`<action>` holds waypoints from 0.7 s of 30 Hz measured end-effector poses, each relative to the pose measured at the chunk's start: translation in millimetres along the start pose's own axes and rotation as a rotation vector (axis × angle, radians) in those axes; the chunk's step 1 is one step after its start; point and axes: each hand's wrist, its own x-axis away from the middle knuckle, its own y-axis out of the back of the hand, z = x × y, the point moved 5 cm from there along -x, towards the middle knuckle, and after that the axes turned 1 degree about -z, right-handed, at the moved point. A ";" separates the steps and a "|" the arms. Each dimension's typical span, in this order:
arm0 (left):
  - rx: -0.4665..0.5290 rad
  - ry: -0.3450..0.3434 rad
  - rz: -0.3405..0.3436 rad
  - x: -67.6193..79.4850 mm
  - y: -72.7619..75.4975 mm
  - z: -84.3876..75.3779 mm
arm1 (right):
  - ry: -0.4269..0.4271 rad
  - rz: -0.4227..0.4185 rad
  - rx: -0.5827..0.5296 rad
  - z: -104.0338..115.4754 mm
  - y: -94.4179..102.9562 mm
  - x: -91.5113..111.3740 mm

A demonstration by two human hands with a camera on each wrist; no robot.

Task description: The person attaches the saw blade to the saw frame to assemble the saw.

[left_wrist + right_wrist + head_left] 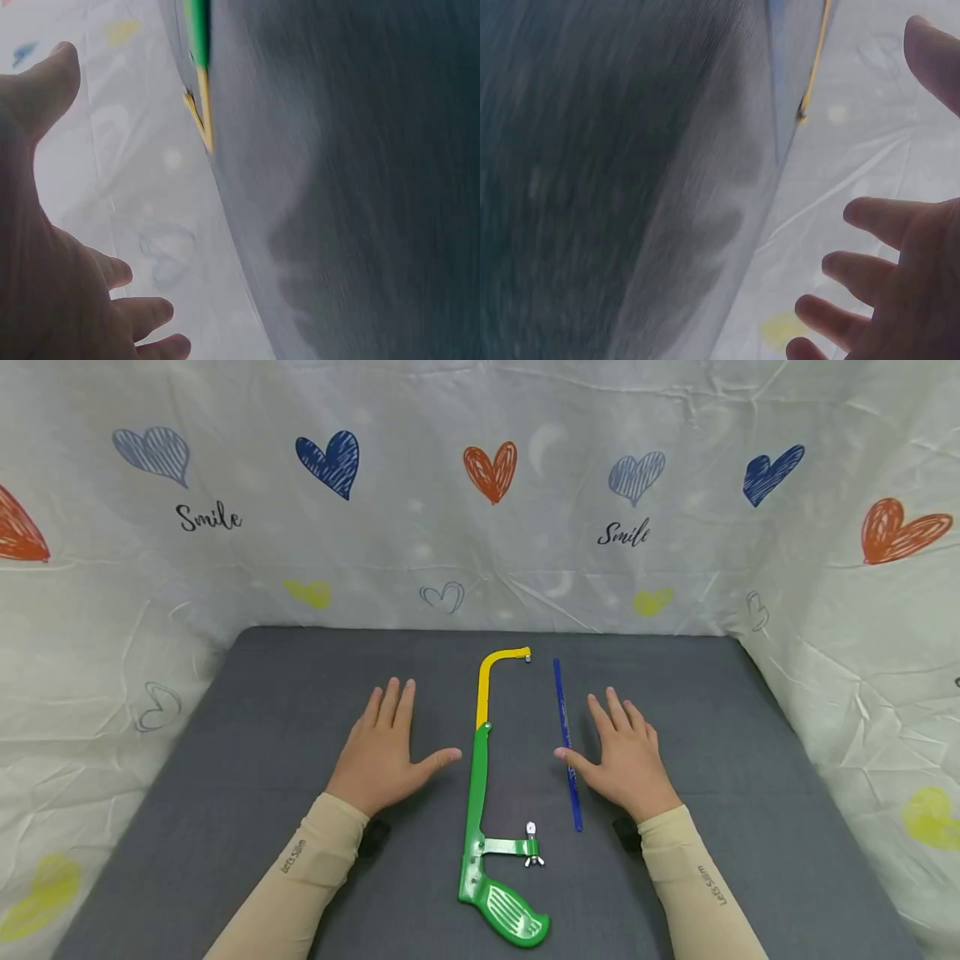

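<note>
A hacksaw frame with a green handle and a yellow front arm lies on the table between the two hands. To its right is a separate blue hacksaw blade, lying lengthwise. My left hand is left of the frame, fingers straight and spread, the thumb pointing towards it. My right hand is right of the blade, its fingers spread too; in the head view the thumb overlaps the blade, and I cannot tell whether it touches. Both hands hold nothing. The left wrist view shows part of the frame's yellow arm.
A dark grey cloth covers the table. Behind it and at the sides hangs a pale sheet printed with hearts. A wing nut sits on the frame's lower bracket.
</note>
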 end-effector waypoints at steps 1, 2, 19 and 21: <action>-0.002 -0.011 0.004 1.1 -2.1 -4.8 | 0.006 0.000 -0.001 3.4 -0.8 0.6; -0.002 -0.018 0.009 2.2 -4.0 -9.0 | 0.013 -0.001 -0.004 6.7 -1.6 1.2; 0.045 -0.137 0.064 18.5 -20.8 -72.4 | 0.043 0.016 -0.059 48.1 -18.8 17.2; 0.056 -0.128 0.076 22.4 -23.0 -78.1 | 0.037 0.021 -0.072 51.0 -22.7 20.1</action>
